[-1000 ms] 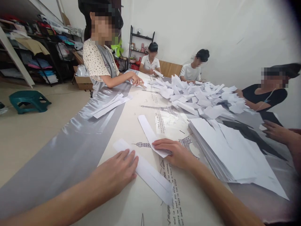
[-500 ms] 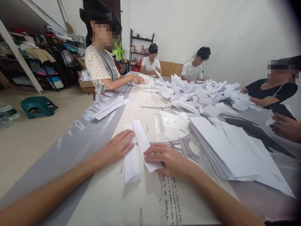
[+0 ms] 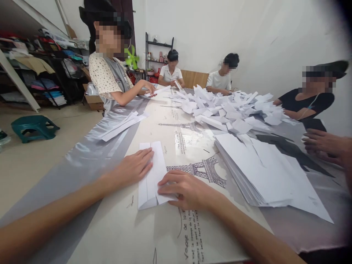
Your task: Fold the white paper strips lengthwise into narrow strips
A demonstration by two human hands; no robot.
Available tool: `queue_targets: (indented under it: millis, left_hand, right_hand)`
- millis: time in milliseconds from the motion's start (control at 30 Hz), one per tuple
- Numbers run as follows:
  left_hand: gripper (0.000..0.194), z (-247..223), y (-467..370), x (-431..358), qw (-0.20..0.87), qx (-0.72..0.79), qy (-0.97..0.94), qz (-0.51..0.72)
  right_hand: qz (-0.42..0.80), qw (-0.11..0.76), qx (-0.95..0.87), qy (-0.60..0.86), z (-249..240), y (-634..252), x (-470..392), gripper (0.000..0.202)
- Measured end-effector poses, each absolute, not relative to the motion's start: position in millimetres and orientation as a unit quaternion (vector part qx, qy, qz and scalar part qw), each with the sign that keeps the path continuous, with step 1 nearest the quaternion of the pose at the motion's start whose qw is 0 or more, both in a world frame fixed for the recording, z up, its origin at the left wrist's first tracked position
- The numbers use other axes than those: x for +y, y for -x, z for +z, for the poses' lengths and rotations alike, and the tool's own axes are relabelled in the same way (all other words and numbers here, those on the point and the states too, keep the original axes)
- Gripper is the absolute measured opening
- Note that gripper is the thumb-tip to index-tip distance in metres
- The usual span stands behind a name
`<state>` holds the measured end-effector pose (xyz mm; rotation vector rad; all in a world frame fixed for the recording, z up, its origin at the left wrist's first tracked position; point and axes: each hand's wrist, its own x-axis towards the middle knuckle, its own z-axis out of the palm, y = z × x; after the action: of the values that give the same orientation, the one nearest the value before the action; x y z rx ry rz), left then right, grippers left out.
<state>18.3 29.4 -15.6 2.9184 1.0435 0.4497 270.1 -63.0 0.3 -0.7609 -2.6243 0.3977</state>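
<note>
Two folded strips of white paper lie side by side on the printed tablecloth, their long edges touching or overlapping. On the left strip, my left hand rests flat near the upper part, fingers stretched out and fingertips at the seam between the strips. The right strip has its lower end between the thumb and fingers of my right hand. Beyond my right hand, a stack of flat white sheets lies at the right.
A large heap of folded white papers covers the far right of the table. Several loose strips lie at the left edge. Other people sit or stand around the table, one person's hands at far right. A green stool stands on the floor.
The right strip has moved left against the left strip, losing its tilt and closing the gap. My right hand moved with it. The standing person at the left now lifts a white strip.
</note>
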Motion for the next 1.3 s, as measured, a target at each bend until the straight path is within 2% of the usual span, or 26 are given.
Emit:
queue_targets:
  millis: [100, 200, 400, 500, 633, 733, 933, 1067, 1300]
  left_hand:
    - [0.036, -14, -26, 31, -0.036, 0.336, -0.931, 0.142]
    - [0.032, -14, -31, 33, -0.069, 0.34, -0.93, 0.126]
    - [0.033, -19, -29, 38, -0.043, 0.345, -0.928, 0.131]
    - [0.036, -18, -27, 41, -0.025, 0.347, -0.929, 0.129]
    - [0.04, -16, -25, 41, -0.012, 0.345, -0.929, 0.131]
    - [0.042, -19, -25, 39, -0.018, 0.345, -0.929, 0.13]
    - [0.048, -22, -24, 39, -0.018, 0.355, -0.927, 0.122]
    - [0.048, -22, -24, 38, -0.022, 0.356, -0.926, 0.122]
    - [0.047, -23, -25, 39, -0.017, 0.356, -0.924, 0.137]
  right_hand:
    - [0.15, 0.186, -0.931, 0.277, 1, -270, -64, 0.02]
    - [0.15, 0.185, -0.929, 0.284, -1, -268, -64, 0.03]
    - [0.178, 0.171, -0.919, 0.306, 3, -263, -68, 0.049]
    - [0.192, 0.166, -0.916, 0.31, 6, -262, -68, 0.047]
    - [0.206, 0.16, -0.911, 0.321, 9, -262, -67, 0.03]
    - [0.214, 0.161, -0.907, 0.326, 8, -263, -67, 0.026]
    - [0.22, 0.154, -0.901, 0.34, 6, -264, -70, 0.041]
    - [0.21, 0.14, -0.907, 0.337, 5, -263, -70, 0.039]
    - [0.198, 0.14, -0.913, 0.329, 0, -262, -69, 0.053]
